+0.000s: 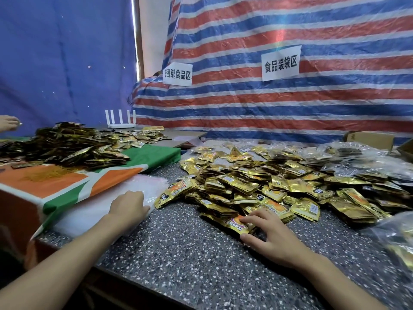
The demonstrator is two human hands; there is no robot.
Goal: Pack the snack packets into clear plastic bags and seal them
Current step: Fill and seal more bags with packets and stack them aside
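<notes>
A wide heap of gold snack packets (263,186) covers the speckled grey counter (190,253) at centre right. My right hand (270,233) lies at the heap's near edge, fingers spread over a small stack of packets (232,223) with the thumb against its side. My left hand (128,206) rests on a stack of clear plastic bags (143,189) at the counter's left end; its fingers curl down onto the top bag. Several filled clear bags (348,155) lie behind the heap at the far right.
A second pile of dark gold packets (64,144) sits on an orange, white and green cloth (67,186) at left. Another person's hand (9,123) shows at the left edge. A white router (120,119) stands at the back. Cardboard boxes (368,139) sit far right.
</notes>
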